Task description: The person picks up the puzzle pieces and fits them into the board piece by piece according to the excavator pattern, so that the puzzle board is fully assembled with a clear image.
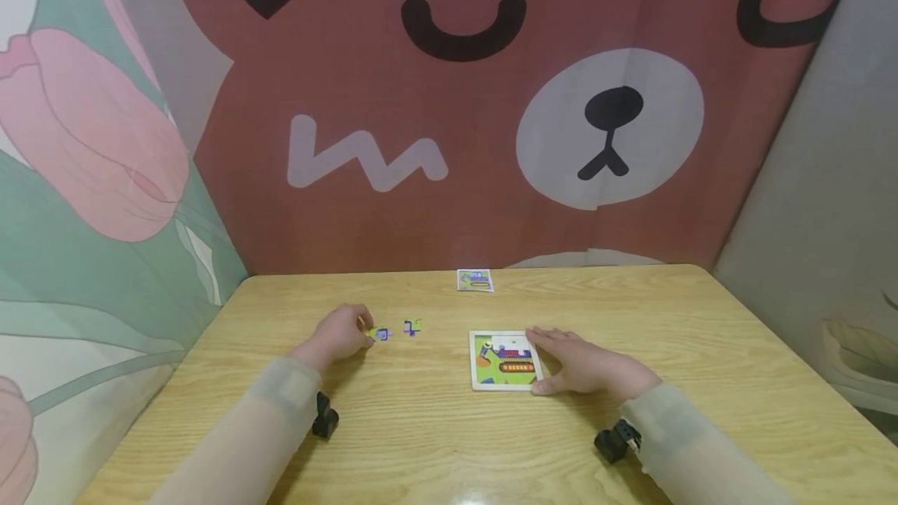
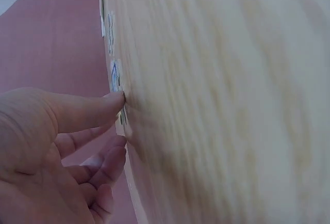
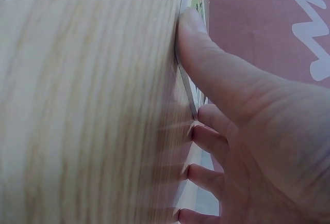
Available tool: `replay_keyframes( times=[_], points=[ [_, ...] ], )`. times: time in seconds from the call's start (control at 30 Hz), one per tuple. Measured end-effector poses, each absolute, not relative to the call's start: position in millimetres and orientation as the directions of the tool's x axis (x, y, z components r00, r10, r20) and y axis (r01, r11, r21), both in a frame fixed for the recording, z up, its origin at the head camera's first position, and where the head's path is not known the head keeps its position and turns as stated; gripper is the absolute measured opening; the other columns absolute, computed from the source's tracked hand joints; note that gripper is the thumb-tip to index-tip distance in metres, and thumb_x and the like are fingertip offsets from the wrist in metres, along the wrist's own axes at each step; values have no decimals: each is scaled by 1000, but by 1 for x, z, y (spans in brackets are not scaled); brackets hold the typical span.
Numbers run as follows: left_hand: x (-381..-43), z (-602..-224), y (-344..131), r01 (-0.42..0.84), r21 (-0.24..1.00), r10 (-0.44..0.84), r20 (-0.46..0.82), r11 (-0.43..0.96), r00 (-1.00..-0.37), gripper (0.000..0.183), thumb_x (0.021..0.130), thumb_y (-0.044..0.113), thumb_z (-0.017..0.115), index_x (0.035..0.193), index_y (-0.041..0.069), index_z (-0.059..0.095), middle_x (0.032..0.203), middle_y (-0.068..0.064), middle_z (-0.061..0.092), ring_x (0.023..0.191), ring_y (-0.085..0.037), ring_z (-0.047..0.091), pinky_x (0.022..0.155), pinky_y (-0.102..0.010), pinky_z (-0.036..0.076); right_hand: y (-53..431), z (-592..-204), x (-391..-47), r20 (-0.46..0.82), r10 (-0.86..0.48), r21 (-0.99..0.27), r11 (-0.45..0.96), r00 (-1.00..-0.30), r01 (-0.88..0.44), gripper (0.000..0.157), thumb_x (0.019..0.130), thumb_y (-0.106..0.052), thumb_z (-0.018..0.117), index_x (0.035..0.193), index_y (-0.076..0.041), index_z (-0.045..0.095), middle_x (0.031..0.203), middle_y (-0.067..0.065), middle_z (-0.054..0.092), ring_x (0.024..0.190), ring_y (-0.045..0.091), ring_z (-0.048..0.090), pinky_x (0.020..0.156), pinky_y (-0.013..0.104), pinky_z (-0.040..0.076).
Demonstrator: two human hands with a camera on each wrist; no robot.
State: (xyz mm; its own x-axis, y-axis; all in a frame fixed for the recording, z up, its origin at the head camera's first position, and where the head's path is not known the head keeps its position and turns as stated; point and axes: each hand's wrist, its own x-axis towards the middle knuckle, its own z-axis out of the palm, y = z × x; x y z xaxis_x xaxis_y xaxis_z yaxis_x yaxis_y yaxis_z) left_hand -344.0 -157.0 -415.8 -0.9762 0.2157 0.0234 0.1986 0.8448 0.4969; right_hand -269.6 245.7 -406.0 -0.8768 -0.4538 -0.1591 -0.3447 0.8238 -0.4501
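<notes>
A square jigsaw board (image 1: pixel 505 388) with a white frame holds a partly filled picture of a tracked digger; a pale area shows at its upper right. My right hand (image 1: pixel 582 365) holds its right side, thumb at the near corner and index finger at the far one. In the right wrist view, the thumb (image 3: pixel 193 28) lies along the frame edge and the other fingertips come down beside it. To the left, my left hand (image 1: pixel 344 331) pinches a small puzzle piece (image 2: pixel 122 118) between thumb and fingers, low at the tabletop. Beside its fingertips lies another puzzle piece (image 1: pixel 383 333).
A separate green-and-purple puzzle piece (image 1: pixel 411 326) lies between the left hand and the board. At the far edge of the wooden table (image 1: pixel 421 427) is a small picture card (image 1: pixel 475 280) showing a similar digger. A wall with a bear print (image 1: pixel 393 224) stands directly behind the table.
</notes>
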Motion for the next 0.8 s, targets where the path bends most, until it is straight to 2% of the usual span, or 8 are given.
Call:
replay_keyframes(
  times=[0.17,0.3,0.47,0.8],
  points=[
    [-345,-416,-155,188,532,200,36,826,-979,26,80,1,79,92,4,56,84,-6,54,76,-24,49,71,-40,43,246,-407,-270,-161,-450,-449,826,-878,-341,94,83,-46,76,153,-3,31,158,20,26,142,47,18,111,61,15],
    [-344,-414,-152,200,552,199,63,809,-978,19,82,-3,72,88,5,56,80,-6,55,71,-22,49,66,-37,43,246,-407,-271,-157,-457,-451,822,-876,-348,94,83,-45,76,153,-2,31,157,21,26,142,47,18,112,61,16],
    [-343,-409,-143,230,549,216,92,803,-972,11,86,-3,64,85,6,58,82,-5,58,74,-22,52,67,-37,45,246,-406,-271,-160,-456,-463,818,-875,-342,94,83,-45,76,153,-1,30,157,21,26,142,48,19,111,61,15],
    [-341,-394,-90,273,668,278,101,692,-955,7,94,3,62,89,6,63,82,-5,60,68,-19,53,59,-32,46,245,-405,-270,-163,-450,-463,820,-878,-335,94,84,-43,77,153,-1,30,157,21,26,142,47,18,111,61,16]
  ],
)
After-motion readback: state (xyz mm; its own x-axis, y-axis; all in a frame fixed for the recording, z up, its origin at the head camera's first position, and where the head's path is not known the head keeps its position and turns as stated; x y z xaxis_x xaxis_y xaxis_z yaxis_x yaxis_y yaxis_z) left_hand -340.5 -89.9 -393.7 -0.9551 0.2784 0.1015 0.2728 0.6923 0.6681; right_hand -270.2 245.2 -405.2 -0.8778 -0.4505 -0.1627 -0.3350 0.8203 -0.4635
